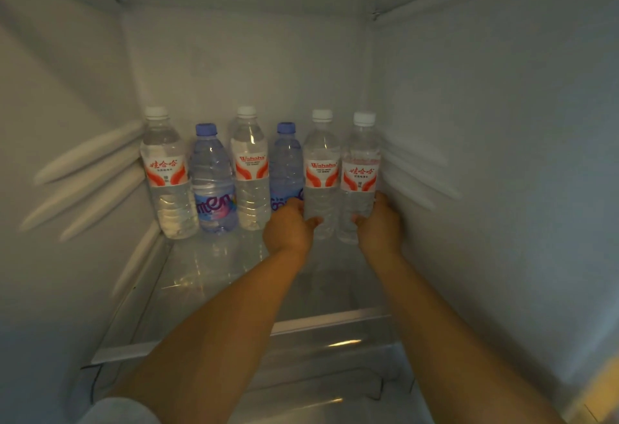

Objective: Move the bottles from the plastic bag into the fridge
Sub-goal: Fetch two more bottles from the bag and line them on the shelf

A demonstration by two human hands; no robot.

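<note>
Several water bottles stand upright in a row at the back of the fridge on a glass shelf (207,276). Most have white caps and red-and-white labels; two have blue caps. My left hand (289,227) grips the lower part of the second bottle from the right (321,169). My right hand (380,222) grips the rightmost bottle (360,169) low down, beside the right wall. Both bottles rest on the shelf. The plastic bag is out of view.
Further left in the row stand a blue-capped bottle (284,162), a white-capped bottle (249,169), a blue-capped bottle (212,179) and a white-capped bottle (165,172) near the ribbed left wall. The shelf's front edge (321,323) lies under my forearms, with a drawer below.
</note>
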